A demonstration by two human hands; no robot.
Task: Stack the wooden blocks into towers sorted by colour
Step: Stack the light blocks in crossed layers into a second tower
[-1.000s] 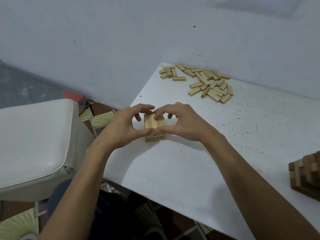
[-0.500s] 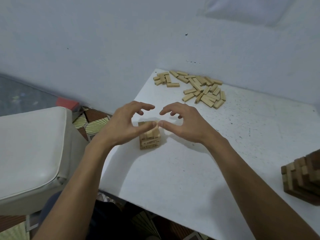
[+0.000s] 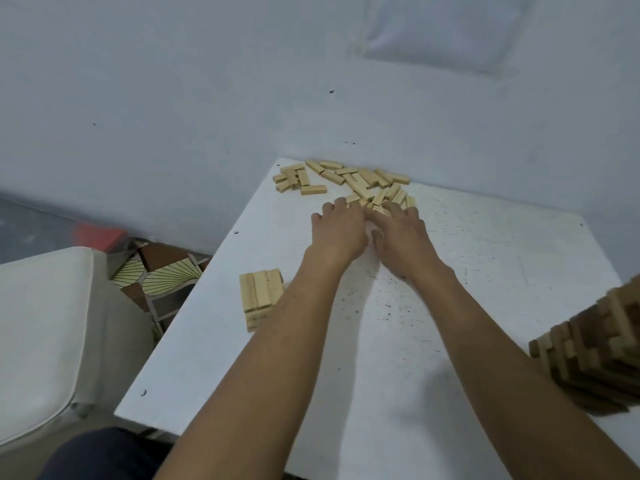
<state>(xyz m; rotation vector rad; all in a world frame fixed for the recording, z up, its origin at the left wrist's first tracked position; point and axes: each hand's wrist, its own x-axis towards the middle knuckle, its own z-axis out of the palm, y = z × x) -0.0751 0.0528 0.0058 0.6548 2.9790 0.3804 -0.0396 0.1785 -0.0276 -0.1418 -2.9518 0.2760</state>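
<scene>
A pile of loose light wooden blocks (image 3: 349, 180) lies at the far end of the white table (image 3: 485, 271), against the wall. My left hand (image 3: 337, 230) and my right hand (image 3: 401, 235) reach side by side to the near edge of that pile, fingertips among the blocks; whether either holds a block is hidden. A short light-wood tower (image 3: 261, 294) stands by the table's left edge, partly behind my left forearm. A taller dark-brown tower (image 3: 595, 351) stands at the right edge of the view.
A white cushioned seat (image 3: 38, 337) sits to the left of the table, with patterned floor tiles (image 3: 156, 275) and a red object (image 3: 98, 235) beyond it. A pale wall runs close behind the table.
Both hands let go of the light tower and moved forward to the loose pile at the far end. The view tilted up and the tower stands alone.
</scene>
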